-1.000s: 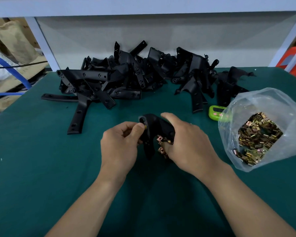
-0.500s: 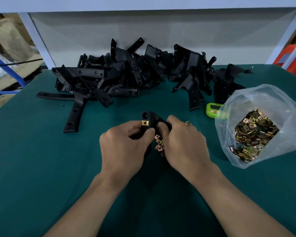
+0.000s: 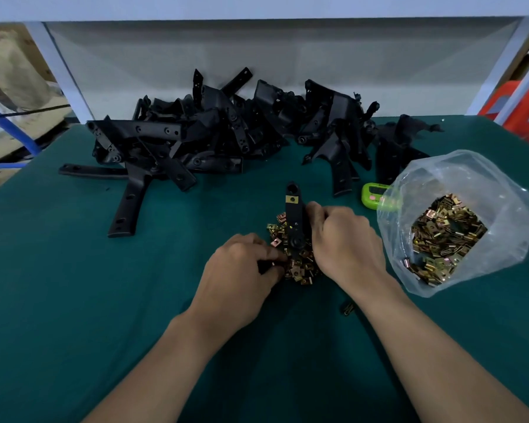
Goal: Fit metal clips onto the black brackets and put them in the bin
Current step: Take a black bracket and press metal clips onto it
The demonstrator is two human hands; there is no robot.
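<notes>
Clamping our right grip (image 3: 345, 245) round the bracket (image 3: 294, 218), we see one clip (image 3: 292, 199) fitted near its far end. Our left grip (image 3: 242, 270) curls into loose clips (image 3: 300, 267) under the bracket; whether it pinches one, we cannot tell. Behind the bracket a bracket heap (image 3: 226, 135) crowds the green surface (image 3: 104, 300), a clear bag (image 3: 440, 172) of clips sits to its right, and a pale wall panel (image 3: 257, 56) stands beyond.

- Dim, cool, even light from above; the counter (image 3: 74, 300) reads dark teal.
- Soft shadow pools under the left hand (image 3: 235, 270) and right hand (image 3: 345, 242), darkest between the forearms.
- The bracket pile (image 3: 196, 141) merges into one black mass; the bracket (image 3: 293, 215) in the right hand is a flat silhouette.
- The bag (image 3: 458, 178) has a pale sheen; clips (image 3: 440, 236) inside glint.
- Wide-angle bowing bends the shelf (image 3: 257, 7) at the edges; corners are soft.
</notes>
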